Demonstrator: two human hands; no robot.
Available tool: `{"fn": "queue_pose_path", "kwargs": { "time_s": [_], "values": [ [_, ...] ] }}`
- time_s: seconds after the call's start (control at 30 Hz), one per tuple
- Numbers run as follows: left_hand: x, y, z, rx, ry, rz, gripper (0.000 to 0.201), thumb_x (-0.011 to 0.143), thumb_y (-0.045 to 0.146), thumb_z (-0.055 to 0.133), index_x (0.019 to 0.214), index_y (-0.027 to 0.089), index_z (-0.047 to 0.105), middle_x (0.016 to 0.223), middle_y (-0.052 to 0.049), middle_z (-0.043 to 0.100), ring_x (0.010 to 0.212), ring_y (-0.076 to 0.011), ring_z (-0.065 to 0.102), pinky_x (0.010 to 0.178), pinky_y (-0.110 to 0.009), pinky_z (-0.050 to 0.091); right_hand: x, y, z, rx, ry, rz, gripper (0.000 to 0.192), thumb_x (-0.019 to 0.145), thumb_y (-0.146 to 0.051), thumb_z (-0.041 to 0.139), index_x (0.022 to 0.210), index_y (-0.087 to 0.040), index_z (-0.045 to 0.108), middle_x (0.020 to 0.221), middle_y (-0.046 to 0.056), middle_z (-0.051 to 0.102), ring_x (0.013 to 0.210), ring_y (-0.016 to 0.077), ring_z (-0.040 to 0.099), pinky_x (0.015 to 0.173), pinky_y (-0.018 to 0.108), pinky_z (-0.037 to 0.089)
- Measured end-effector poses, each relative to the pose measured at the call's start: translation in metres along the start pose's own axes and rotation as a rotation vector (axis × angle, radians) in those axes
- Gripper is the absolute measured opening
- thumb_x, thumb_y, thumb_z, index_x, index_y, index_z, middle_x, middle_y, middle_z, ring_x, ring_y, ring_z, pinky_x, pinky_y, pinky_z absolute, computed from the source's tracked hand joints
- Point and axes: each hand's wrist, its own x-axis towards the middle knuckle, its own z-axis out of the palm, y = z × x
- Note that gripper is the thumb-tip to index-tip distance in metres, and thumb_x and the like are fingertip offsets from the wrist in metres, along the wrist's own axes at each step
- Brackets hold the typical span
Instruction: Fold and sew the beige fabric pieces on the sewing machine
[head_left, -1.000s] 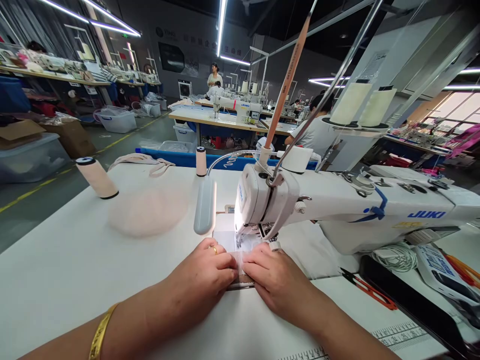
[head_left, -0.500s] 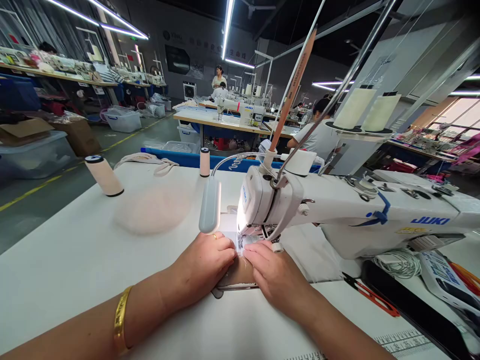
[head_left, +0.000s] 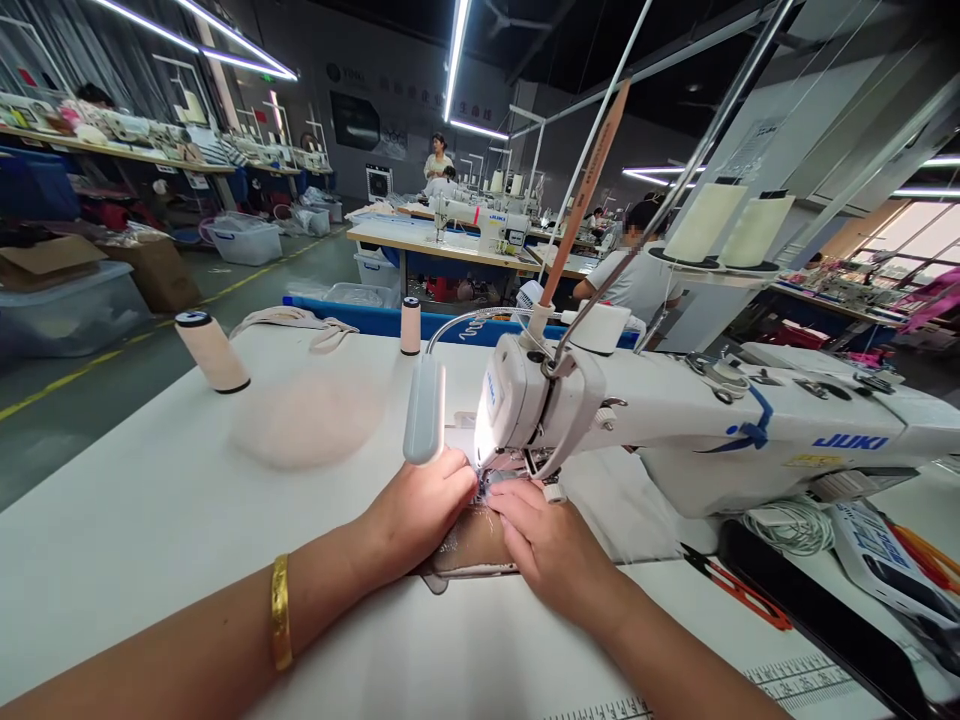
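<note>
A white sewing machine (head_left: 525,390) stands before me, its needle area lit by a small grey lamp (head_left: 424,412). My left hand (head_left: 424,510), with a gold bangle (head_left: 280,612) on its wrist, is closed, fingers curled left of the presser foot (head_left: 484,482). From the right, my right hand (head_left: 551,540) reaches in, fingertips pressed together near the foot. Between the fingertips lies thin sheer fabric (head_left: 513,474), mostly hidden by the fingers. Below the foot, a tan-brown surface (head_left: 480,542) shows fine clear strands; I cannot tell whether it is cloth or machine plate.
Left on the white table lie a sheer beige piece (head_left: 307,422), a pink thread cone (head_left: 213,352) and folded straps (head_left: 292,322). Another thread spool (head_left: 410,326) stands behind the lamp. Orange-handled thread snips (head_left: 739,590), a black phone-like slab (head_left: 817,610) and coiled cable (head_left: 791,526) lie right.
My left hand has moved slightly up and right, closer to the needle area, and the bangle has shifted right with the arm. My right hand has barely moved.
</note>
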Motion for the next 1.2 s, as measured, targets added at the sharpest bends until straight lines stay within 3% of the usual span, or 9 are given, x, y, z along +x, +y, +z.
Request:
{"fn": "queue_pose_path", "kwargs": {
  "time_s": [0.33,0.6,0.83,1.03,1.1,1.2],
  "values": [
    [-0.008,0.001,-0.009,-0.107,0.082,0.161,0.03,0.101,0.008,0.047,0.092,0.019,0.073,0.085,-0.004,0.073,0.081,-0.0202,0.065,0.082,-0.038,0.047,-0.005,0.004,0.001,-0.045,-0.016,-0.02,0.04,0.089,0.002,0.046,0.112,-0.023,0.067,0.113,0.006,0.075,0.097,0.0267,0.067,0.077,0.038,0.052],
    [-0.009,-0.001,-0.009,-0.069,0.09,0.154,0.03,0.099,0.007,0.049,0.094,0.019,0.075,0.089,-0.005,0.075,0.082,-0.0211,0.067,0.079,-0.038,0.048,-0.004,0.005,0.003,-0.102,-0.042,-0.004,0.042,0.089,0.001,0.046,0.116,-0.021,0.067,0.118,0.008,0.074,0.097,0.0278,0.069,0.072,0.038,0.055],
    [-0.007,-0.006,-0.004,-0.018,-0.018,0.057,0.029,0.102,0.013,0.047,0.096,0.021,0.075,0.095,-0.006,0.073,0.084,-0.023,0.067,0.084,-0.04,0.05,0.004,0.001,-0.002,-0.147,-0.002,0.021,0.035,0.09,-0.004,0.049,0.115,-0.019,0.069,0.123,0.011,0.074,0.095,0.028,0.071,0.072,0.038,0.059],
    [-0.01,-0.006,-0.012,0.023,-0.079,-0.091,0.017,0.098,0.027,0.062,0.113,0.02,0.068,0.13,-0.013,0.067,0.106,-0.0312,0.067,0.09,-0.044,0.053,0.001,0.003,-0.002,-0.148,0.011,0.0,0.036,0.092,-0.003,0.048,0.117,-0.018,0.068,0.122,0.013,0.074,0.1,0.031,0.07,0.073,0.041,0.06],
    [-0.011,-0.001,-0.019,0.056,-0.136,-0.146,0.022,0.097,0.033,0.067,0.114,0.018,0.066,0.127,-0.014,0.069,0.11,-0.0338,0.067,0.09,-0.045,0.053,0.001,0.002,-0.001,-0.12,0.023,-0.017,0.037,0.093,-0.002,0.045,0.118,-0.019,0.066,0.121,0.013,0.074,0.098,0.0297,0.07,0.072,0.041,0.06],
    [-0.011,0.013,-0.033,0.132,-0.265,-0.183,0.019,0.097,0.036,0.066,0.102,0.017,0.067,0.107,-0.013,0.072,0.099,-0.0344,0.069,0.084,-0.045,0.052,0.002,-0.005,-0.001,-0.037,0.061,-0.095,0.038,0.094,-0.001,0.044,0.121,-0.02,0.064,0.115,0.011,0.074,0.098,0.027,0.069,0.075,0.039,0.059]
  ]
}}
